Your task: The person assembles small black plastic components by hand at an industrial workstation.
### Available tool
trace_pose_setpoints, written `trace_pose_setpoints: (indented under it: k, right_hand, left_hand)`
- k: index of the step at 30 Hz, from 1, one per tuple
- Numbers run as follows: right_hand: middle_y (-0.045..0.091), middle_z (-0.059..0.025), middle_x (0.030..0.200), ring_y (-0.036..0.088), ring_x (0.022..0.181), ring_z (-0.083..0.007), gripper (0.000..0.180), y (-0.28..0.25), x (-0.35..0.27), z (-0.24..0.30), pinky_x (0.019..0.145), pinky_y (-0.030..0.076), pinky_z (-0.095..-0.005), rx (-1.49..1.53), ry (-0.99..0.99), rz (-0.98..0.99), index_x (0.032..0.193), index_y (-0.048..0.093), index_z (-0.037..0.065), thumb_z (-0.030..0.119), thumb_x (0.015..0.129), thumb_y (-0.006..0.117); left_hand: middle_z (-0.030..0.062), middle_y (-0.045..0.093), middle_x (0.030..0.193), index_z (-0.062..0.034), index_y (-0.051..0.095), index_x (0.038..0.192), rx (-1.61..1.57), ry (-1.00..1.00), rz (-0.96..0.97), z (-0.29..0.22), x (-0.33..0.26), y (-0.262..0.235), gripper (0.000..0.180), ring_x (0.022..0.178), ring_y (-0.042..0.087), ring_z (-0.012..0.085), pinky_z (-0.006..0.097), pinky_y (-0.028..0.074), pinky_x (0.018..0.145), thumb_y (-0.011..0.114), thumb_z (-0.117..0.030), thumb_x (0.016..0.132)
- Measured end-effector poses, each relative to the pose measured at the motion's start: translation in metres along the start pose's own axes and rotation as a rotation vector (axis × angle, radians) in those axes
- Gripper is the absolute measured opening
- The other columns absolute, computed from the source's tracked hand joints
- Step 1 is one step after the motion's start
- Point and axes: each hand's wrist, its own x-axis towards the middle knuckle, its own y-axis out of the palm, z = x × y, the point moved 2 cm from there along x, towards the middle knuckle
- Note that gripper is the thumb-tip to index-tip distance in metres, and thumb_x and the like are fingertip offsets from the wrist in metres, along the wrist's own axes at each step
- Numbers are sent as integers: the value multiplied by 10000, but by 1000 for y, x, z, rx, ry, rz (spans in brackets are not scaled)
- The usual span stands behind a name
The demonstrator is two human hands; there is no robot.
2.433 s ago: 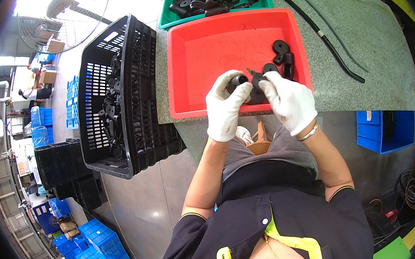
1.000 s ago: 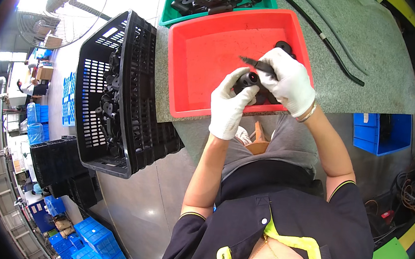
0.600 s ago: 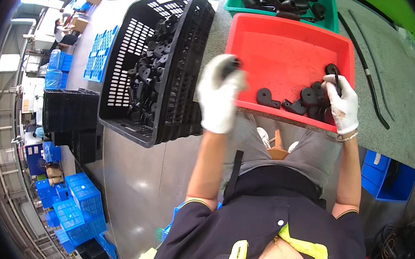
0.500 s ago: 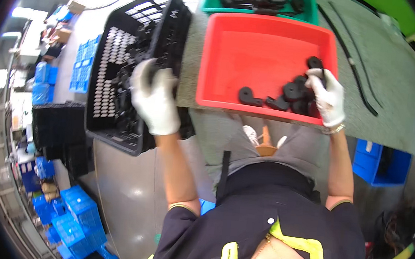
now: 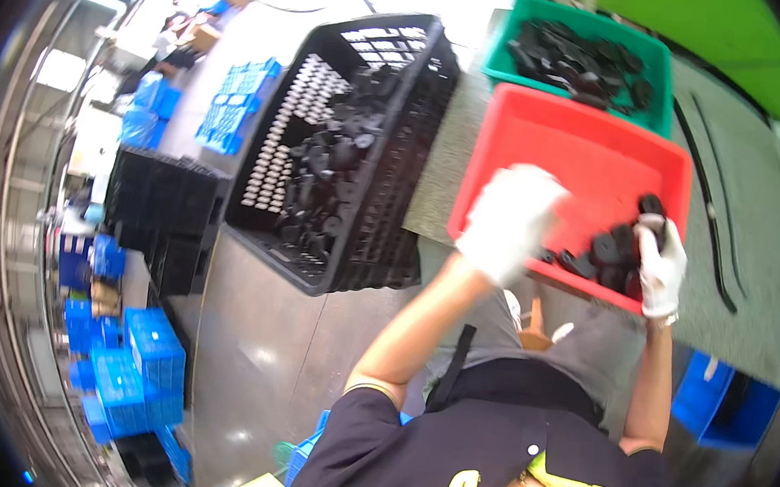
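Black fittings (image 5: 608, 249) lie in three lots from where I stand: in a crate, a red tray and a green tray. Furthest left, blue crates (image 5: 138, 370) are stacked on the floor, with black crates (image 5: 156, 214) beyond them and blue pallets (image 5: 238, 105) further off. Next comes a slotted black crate (image 5: 392, 169), heaped with fittings, just beside the left edge of the grey counter (image 5: 443, 169). Over the near left corner of the red tray (image 5: 591, 168) is the person's left hand (image 5: 514, 225), white-gloved and so blurred that I cannot tell how wide its fingers are or whether they hold anything. Behind that tray, at the counter's far edge, the green tray (image 5: 653, 124) carries a pile. Fittings cluster in the red tray's near right corner. There the right hand (image 5: 661, 272), gloved too, has its fingertips at a dark piece by the right wall; I cannot tell whether they grip it. A black tube (image 5: 700, 182) lies further right, and a blue bin (image 5: 700, 391) sits below the counter's near right edge.
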Motion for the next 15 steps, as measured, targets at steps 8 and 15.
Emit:
trace_pose_setpoints:
  k: [8,15]
  right_hand:
    - [639,-43,850,604,796,-118,92,3,1,-15,750,475,-252,50,-23,-5,983,619,7,48,914,573]
    - [623,-35,898,581,834,-103,103,4,6,-18,777,461,-251,46,3,84,997,603,-3,46,935,537]
  left_hand:
    - [181,556,1016,-15,610,966,65,25,559,-32,12,119,262,934,545,344,422,521,768,676,-105,729]
    - [187,566,974,12,598,947,145,-91,586,-33,24,120,263,924,555,336,419,519,755,647,-109,718]
